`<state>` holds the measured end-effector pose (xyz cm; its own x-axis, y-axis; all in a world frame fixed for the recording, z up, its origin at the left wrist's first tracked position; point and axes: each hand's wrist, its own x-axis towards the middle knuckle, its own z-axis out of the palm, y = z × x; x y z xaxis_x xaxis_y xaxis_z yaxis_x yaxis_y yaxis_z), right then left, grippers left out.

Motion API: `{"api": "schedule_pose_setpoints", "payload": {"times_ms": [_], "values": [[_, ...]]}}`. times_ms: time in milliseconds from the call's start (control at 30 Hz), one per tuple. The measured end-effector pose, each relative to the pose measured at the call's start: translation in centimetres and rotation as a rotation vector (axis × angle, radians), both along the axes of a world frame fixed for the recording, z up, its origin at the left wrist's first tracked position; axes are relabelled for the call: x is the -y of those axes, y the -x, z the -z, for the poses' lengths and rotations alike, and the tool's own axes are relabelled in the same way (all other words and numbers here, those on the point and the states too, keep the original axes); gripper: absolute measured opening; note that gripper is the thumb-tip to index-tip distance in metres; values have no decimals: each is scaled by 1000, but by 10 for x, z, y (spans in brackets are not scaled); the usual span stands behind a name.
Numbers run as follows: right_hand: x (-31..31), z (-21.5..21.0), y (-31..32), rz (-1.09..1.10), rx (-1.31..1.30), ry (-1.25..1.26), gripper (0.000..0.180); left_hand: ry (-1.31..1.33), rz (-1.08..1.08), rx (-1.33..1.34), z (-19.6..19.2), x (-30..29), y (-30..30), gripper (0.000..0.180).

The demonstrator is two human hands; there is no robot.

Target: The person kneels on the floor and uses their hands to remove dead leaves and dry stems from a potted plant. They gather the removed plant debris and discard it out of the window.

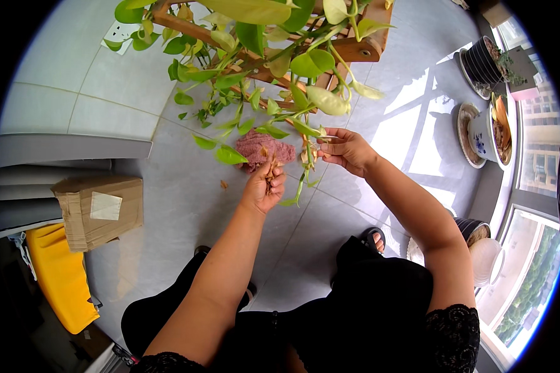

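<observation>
A trailing green-leaved plant (274, 56) hangs from a wooden stand (354, 46) over the grey tiled floor. My left hand (264, 186) is closed on a bunch of dry brown leaves (270, 171) below the vines. My right hand (345, 149) pinches a thin stem (309, 155) of the plant, with a yellowed leaf at its fingertips. A pink cloth (264, 149) lies on the floor just beyond my left hand.
A cardboard box (99, 211) and a yellow object (59, 276) sit at the left. Potted plants (491, 133) stand along the window at the right, a white pot (485, 258) near my right elbow. A brown leaf scrap (223, 184) lies on the tiles.
</observation>
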<state>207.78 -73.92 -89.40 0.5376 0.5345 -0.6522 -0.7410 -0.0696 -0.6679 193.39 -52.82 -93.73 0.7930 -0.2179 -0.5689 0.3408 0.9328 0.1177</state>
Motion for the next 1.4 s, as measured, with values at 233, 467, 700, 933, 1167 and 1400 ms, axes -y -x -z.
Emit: {"api": "schedule_pose_setpoints", "payload": {"times_ms": [233,467,700,933,1167,1400], "values": [[8,41,-10,-494,473,659,34,-85,41,-41,6,-6,9,20],[-46,81,9,-827,1050,750,38,-161,9,-71,10,-14,26,18],[-14,86,30,-458,607,404,9,-246,93,-224,29,9,23,16],[-15,-10,77,-493,985,278,18,-57,161,-149,34,58,9,17],[-5,-18,87,-351,1293,308,33,75,120,-133,42,69,-1,14],[1,-14,56,-130,1273,267,27,16,50,-142,30,59,0,20]]}}
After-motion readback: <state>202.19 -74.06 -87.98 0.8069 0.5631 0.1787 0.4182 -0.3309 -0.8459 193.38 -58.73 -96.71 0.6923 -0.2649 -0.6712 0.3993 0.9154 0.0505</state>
